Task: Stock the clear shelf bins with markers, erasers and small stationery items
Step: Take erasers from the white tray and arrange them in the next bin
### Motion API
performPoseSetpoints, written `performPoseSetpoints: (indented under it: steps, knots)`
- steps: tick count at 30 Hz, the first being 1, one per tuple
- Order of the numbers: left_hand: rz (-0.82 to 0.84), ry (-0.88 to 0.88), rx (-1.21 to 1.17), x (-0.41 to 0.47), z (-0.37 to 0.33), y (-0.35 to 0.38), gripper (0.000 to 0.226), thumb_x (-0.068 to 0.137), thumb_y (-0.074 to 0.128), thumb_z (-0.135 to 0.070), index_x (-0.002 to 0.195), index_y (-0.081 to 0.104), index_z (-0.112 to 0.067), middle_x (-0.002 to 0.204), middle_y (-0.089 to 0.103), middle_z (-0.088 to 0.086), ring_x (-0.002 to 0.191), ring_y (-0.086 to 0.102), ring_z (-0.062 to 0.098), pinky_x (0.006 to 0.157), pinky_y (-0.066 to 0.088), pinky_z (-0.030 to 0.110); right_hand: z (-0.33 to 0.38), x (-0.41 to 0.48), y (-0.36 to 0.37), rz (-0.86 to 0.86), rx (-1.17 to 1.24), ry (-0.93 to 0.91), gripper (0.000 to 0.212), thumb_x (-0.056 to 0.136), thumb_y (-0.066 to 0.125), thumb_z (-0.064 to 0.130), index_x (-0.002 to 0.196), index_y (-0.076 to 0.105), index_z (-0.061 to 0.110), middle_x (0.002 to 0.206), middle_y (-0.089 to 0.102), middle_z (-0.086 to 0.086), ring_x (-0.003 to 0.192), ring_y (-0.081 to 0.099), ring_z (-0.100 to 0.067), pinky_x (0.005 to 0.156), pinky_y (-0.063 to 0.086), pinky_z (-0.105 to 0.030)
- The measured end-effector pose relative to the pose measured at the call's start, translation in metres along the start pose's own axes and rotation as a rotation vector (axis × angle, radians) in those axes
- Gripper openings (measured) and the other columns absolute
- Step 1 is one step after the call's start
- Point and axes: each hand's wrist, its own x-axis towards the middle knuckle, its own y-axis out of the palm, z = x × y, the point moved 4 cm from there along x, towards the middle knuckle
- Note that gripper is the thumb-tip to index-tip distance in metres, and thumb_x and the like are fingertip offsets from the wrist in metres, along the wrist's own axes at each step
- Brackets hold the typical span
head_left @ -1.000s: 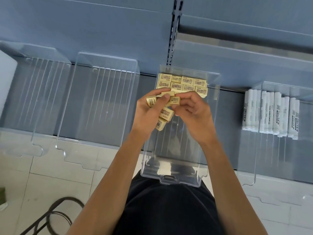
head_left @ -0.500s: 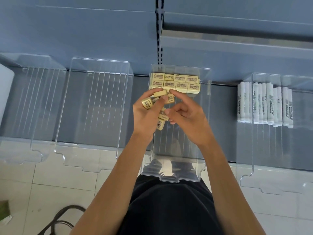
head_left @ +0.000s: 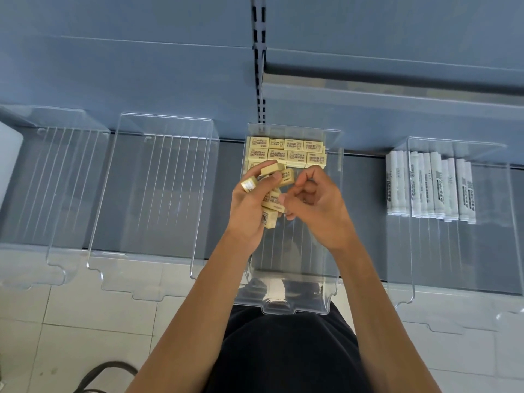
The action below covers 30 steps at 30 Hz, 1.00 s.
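Several pale yellow erasers [head_left: 286, 153] lie in neat rows at the back of the middle clear bin [head_left: 336, 222] on the grey shelf. Above the bin, my left hand [head_left: 249, 205] grips a loose bunch of the same erasers [head_left: 273, 199], some fanned out between fingers and thumb. Just to the right of that bunch is my right hand [head_left: 320, 205], its fingers curled in and nothing visible between them; its thumb tip touches the bunch. The front half of the bin floor is bare.
A clear bin at the right [head_left: 411, 265] holds a row of white markers [head_left: 428, 185]. Two clear bins [head_left: 158, 194] [head_left: 56, 180] stand bare at the left, beside a white object [head_left: 8, 154]. A dark cable [head_left: 105, 370] lies on the tiled floor.
My right hand has drawn its fingers back from the top of the bunch and curled them. The left hand still holds the erasers in much the same place.
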Motion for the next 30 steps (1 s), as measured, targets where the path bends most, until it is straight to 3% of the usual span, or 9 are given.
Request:
performPoseSetpoints:
  steps: [3, 6, 13, 18, 22, 27, 30]
  knots:
    - [-0.069, 0.025, 0.060, 0.004, 0.001, -0.003, 0.024, 0.089, 0.065, -0.007, 0.112, 0.066, -0.014, 0.101, 0.070, 0.012, 0.068, 0.065, 0.023, 0.051, 0.051, 0.031, 0.000, 0.001, -0.003, -0.034, 0.004, 0.006, 0.022, 0.084, 0.067, -0.006, 0.081, 0.051, 0.009, 0.076, 0.063, -0.012, 0.069, 0.068, -0.026, 0.056, 0.057, -0.030]
    - [-0.150, 0.090, 0.125, 0.010, -0.002, -0.015, 0.025, 0.089, 0.066, -0.001, 0.111, 0.067, -0.012, 0.097, 0.070, 0.011, 0.062, 0.060, 0.020, 0.048, 0.047, 0.027, 0.002, 0.001, -0.010, -0.081, -0.005, 0.007, 0.019, 0.087, 0.062, -0.007, 0.078, 0.053, 0.008, 0.079, 0.066, -0.005, 0.073, 0.072, -0.023, 0.057, 0.057, -0.028]
    - [-0.155, 0.185, 0.189, 0.013, -0.006, -0.016, 0.025, 0.091, 0.067, -0.003, 0.113, 0.067, -0.014, 0.104, 0.072, 0.010, 0.060, 0.056, 0.020, 0.050, 0.048, 0.027, -0.010, 0.010, -0.015, -0.249, 0.045, 0.108, 0.002, 0.092, 0.058, 0.000, 0.094, 0.058, 0.001, 0.088, 0.067, 0.000, 0.067, 0.072, -0.023, 0.061, 0.060, -0.027]
    - [-0.252, 0.222, 0.278, 0.021, -0.007, -0.015, 0.023, 0.091, 0.067, -0.004, 0.112, 0.067, -0.013, 0.102, 0.072, 0.012, 0.053, 0.055, 0.017, 0.049, 0.049, 0.028, -0.029, 0.026, -0.011, -0.290, 0.087, 0.238, 0.007, 0.092, 0.062, 0.003, 0.096, 0.057, 0.007, 0.090, 0.070, -0.007, 0.072, 0.071, -0.015, 0.068, 0.057, -0.023]
    - [-0.277, 0.229, 0.291, 0.031, -0.008, -0.014, 0.023, 0.091, 0.068, -0.004, 0.112, 0.066, -0.012, 0.094, 0.071, 0.008, 0.051, 0.055, 0.015, 0.049, 0.049, 0.028, -0.041, 0.040, -0.009, -0.334, 0.074, 0.273, 0.022, 0.088, 0.060, -0.003, 0.109, 0.054, 0.003, 0.098, 0.071, -0.006, 0.070, 0.067, -0.009, 0.068, 0.056, -0.021]
    - [-0.288, 0.217, 0.278, 0.043, -0.007, -0.002, 0.023, 0.090, 0.068, -0.003, 0.111, 0.067, -0.010, 0.091, 0.069, 0.004, 0.054, 0.056, 0.014, 0.050, 0.050, 0.026, -0.063, 0.056, -0.004, -0.543, 0.089, 0.349, 0.022, 0.094, 0.057, 0.005, 0.115, 0.057, 0.011, 0.096, 0.068, -0.003, 0.070, 0.060, -0.008, 0.060, 0.051, -0.015]
    - [-0.290, 0.204, 0.291, 0.046, -0.005, -0.001, 0.023, 0.090, 0.069, -0.004, 0.111, 0.068, -0.011, 0.089, 0.069, 0.000, 0.054, 0.057, 0.011, 0.051, 0.050, 0.025, -0.074, 0.065, 0.001, -0.640, 0.105, 0.363, 0.020, 0.095, 0.057, 0.006, 0.115, 0.057, 0.012, 0.092, 0.066, -0.001, 0.072, 0.062, -0.009, 0.063, 0.053, -0.018]
